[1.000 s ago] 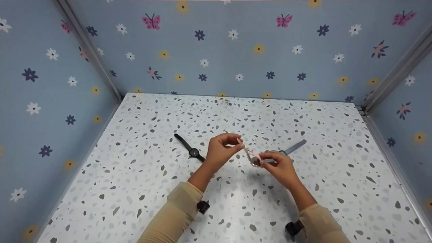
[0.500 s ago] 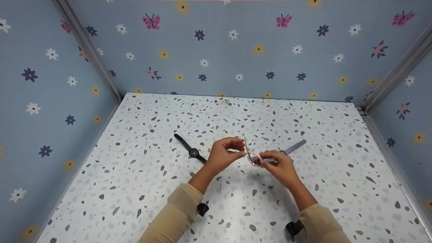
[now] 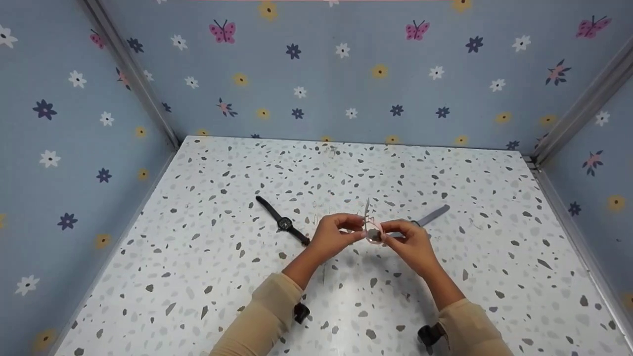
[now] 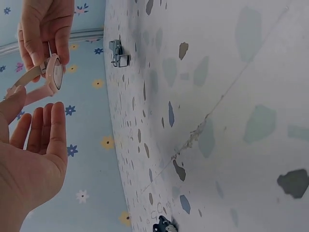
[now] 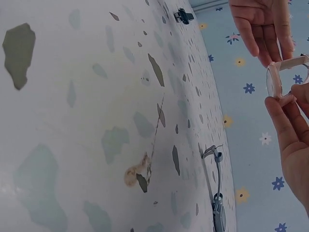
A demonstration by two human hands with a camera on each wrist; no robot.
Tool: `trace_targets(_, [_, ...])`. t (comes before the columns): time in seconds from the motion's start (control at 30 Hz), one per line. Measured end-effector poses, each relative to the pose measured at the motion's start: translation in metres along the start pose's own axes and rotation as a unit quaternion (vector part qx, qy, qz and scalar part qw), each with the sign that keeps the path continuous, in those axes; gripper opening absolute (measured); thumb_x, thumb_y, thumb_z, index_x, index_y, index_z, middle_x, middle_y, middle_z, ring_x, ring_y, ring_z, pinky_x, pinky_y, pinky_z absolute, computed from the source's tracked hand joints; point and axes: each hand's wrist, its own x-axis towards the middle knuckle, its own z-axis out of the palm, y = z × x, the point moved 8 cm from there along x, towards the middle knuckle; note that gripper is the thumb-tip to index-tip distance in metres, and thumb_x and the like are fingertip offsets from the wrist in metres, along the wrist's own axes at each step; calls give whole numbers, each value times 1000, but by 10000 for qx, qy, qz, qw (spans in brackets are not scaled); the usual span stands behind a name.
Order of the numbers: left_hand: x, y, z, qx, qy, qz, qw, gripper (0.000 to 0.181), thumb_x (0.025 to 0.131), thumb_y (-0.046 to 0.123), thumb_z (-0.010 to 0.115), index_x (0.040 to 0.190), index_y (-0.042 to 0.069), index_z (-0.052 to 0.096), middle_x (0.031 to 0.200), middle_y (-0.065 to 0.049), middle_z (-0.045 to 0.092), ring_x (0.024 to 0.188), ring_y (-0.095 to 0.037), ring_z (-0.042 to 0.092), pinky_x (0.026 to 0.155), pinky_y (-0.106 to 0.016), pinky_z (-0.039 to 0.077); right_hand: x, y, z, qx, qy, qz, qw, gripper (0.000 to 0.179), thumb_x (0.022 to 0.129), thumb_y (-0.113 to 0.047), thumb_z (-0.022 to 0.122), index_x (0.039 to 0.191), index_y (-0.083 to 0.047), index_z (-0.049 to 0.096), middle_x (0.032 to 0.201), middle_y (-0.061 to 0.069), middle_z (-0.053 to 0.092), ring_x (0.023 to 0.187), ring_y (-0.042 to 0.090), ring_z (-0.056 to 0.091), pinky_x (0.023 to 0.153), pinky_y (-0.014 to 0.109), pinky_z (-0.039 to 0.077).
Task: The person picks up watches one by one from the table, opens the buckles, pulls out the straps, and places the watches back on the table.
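A pink wristwatch (image 3: pixel 374 236) is held above the table in the middle of the head view. My right hand (image 3: pixel 411 246) pinches it by the case between thumb and fingertips. My left hand (image 3: pixel 335 238) is close on the other side, its thumb touching the strap. Seen in the left wrist view, the left fingers (image 4: pixel 47 128) are relaxed and extended, apart from the thumb. The watch (image 5: pixel 274 83) has its strap bent into a loop in the right wrist view, with the left hand (image 5: pixel 264 24) above it.
On the table (image 3: pixel 237 168), a black wristwatch (image 3: pixel 284 224) lies at the left, near the left forearm. A grey-blue wristwatch (image 3: pixel 434 214) lies behind the right hand, partly hidden. Blue floral panels (image 3: pixel 326 64) enclose the back and sides.
The left hand first pinched the strap, then loosened and moved down and right toward the case. The strap end now stands upright. The right hand has stayed in place with the watch.
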Motion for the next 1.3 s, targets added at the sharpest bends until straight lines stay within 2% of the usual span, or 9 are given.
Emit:
trace_targets(0.17, [0,-1,2,195,79,161,9996,26,84,15,78,109,7,74,101,-1,73,92,-12,67,81,-30,56,-1,1,2,-30,12,75,10000,21,86,9,69,106,6,70,103,15,69,95,23,66,77,28,59])
trace_targets(0.37, [-1,2,4,153,142,251,9995,22,86,11,76,107,5,74,101,-6,73,93,-20,68,83,-37,56,-2,3,3,91,28,199,9998,20,86,9,69,105,6,70,102,16,69,96,23,66,79,30,59])
trace_targets(0.53, [-9,22,5,169,81,259,9995,21,87,4,73,107,-2,72,103,-15,72,96,-28,66,85,-45,55,-3,3,4,224,-21,110,9997,20,86,10,68,106,7,68,104,22,67,96,23,66,79,29,59])
trace_targets(0.7, [-16,40,3,185,58,287,9994,19,87,2,73,105,-2,73,100,-15,72,92,-26,67,84,-45,55,-3,1,3,271,7,17,9996,20,87,10,67,107,10,67,105,26,66,96,21,66,78,27,58])
trace_targets(0.93, [-17,39,3,244,24,280,9993,17,87,3,73,103,0,74,100,-16,72,91,-22,68,83,-42,55,-3,3,2,241,55,134,9996,20,86,11,67,106,13,66,104,22,67,96,20,65,78,28,59])
trace_targets(1.13, [-18,39,4,175,-38,242,9995,17,87,3,72,104,-1,73,101,-19,71,94,-27,68,86,-47,54,-3,4,1,269,112,252,9993,19,86,11,66,105,8,68,104,19,68,97,20,65,78,28,59])
trace_targets(1.3, [-18,38,4,181,-20,119,9998,17,87,3,73,104,-1,74,102,-18,71,95,-24,68,83,-37,57,-3,4,1,297,112,297,9991,19,87,10,67,105,9,68,105,21,67,97,21,65,78,27,58])
